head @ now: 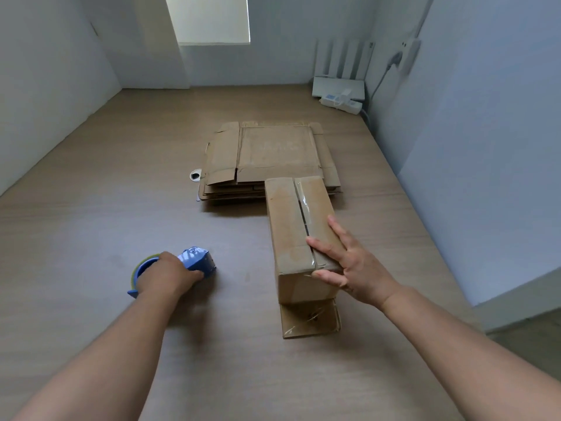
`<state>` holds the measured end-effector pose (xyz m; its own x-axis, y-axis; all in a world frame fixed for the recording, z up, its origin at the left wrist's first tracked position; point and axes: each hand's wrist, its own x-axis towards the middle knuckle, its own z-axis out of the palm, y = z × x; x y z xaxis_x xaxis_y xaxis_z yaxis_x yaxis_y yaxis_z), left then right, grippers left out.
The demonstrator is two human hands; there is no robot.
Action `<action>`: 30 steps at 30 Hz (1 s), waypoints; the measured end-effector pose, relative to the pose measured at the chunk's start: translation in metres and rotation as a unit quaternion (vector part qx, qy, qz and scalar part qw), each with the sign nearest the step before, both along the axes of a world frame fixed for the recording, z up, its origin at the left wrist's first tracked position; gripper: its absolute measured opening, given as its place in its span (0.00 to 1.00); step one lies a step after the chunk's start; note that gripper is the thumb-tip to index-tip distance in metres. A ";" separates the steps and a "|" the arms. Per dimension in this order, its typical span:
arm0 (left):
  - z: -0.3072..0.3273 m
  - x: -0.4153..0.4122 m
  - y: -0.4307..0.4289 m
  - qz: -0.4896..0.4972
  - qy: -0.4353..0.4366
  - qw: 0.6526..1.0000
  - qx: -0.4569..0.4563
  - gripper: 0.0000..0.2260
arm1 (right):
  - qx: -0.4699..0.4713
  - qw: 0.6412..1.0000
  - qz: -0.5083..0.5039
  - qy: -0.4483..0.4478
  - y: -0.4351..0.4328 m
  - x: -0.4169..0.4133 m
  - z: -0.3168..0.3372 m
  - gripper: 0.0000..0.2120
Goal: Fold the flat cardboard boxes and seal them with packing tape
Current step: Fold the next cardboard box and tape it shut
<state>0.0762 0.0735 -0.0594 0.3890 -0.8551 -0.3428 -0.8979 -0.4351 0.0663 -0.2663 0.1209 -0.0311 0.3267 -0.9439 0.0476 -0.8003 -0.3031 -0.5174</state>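
Rests the right grip (349, 262) flat on the folded box (299, 235), fingers straight and spread on top, thumb against the near end, grasping nothing. Wraps the left grip (170, 273) tight round the blue tape gun (198, 260), down on the bench (91, 208) and well left of the box. Keeps the box on the bench, right of the middle, with the far end at the stack of flat boxes (273, 150) (touching or lying over it, hard to tell).

Looks light and likely hollow, so easy to slide or tip with one push. Probably stiff at the corners and edges, softer along the seam in the middle of the top, under the shiny tape (305, 202). Best to hold by the two long sides, or to press near the edges, not on the seam. Leaves one loose flap (309, 319) sticking out at the near bottom, thin and easy to bend or tear.
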 end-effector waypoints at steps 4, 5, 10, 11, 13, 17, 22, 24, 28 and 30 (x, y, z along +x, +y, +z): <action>-0.011 0.019 0.006 -0.041 -0.053 0.997 0.036 0.21 | 0.023 1.000 -0.004 0.012 0.002 0.001 0.004 0.33; -0.010 0.021 0.006 -0.059 -0.059 0.996 0.035 0.20 | 0.027 1.000 -0.004 0.015 0.002 0.001 0.005 0.33; 0.019 0.008 0.008 -0.126 0.034 0.991 0.003 0.18 | 0.036 0.999 -0.002 0.040 0.004 -0.001 0.008 0.31; 0.031 0.001 0.010 -0.132 0.080 0.988 -0.009 0.16 | 0.039 0.998 -0.002 0.046 0.004 -0.001 0.008 0.30; 0.060 -0.015 0.017 -0.133 0.221 0.966 -0.026 0.12 | 0.047 0.997 -0.002 0.056 0.005 0.000 0.009 0.30; 0.107 -0.036 0.038 -0.157 0.403 0.901 -0.008 0.13 | 0.027 0.996 -0.018 0.088 0.007 0.002 0.010 0.34; 0.129 -0.048 0.053 -0.204 0.438 0.875 0.025 0.32 | 0.033 0.995 -0.043 0.079 0.009 0.010 0.028 0.47; 0.131 -0.052 0.055 -0.221 0.442 0.868 0.040 0.39 | 0.030 0.995 -0.086 -0.046 0.016 0.018 0.045 0.42; 0.134 -0.062 0.055 -0.245 0.434 0.865 0.063 0.43 | 0.110 0.927 -0.100 -0.343 0.029 0.035 0.079 0.17; 0.136 -0.066 0.054 -0.256 0.421 0.867 0.070 0.44 | 0.118 0.914 -0.090 -0.378 0.032 0.039 0.086 0.07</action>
<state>0.0101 0.1280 0.0769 -0.4684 -0.7684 -0.4361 -0.6356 -0.0498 0.7704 -0.2278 0.1533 0.0553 0.1240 -0.9921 -0.0169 -0.2137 -0.0101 -0.9768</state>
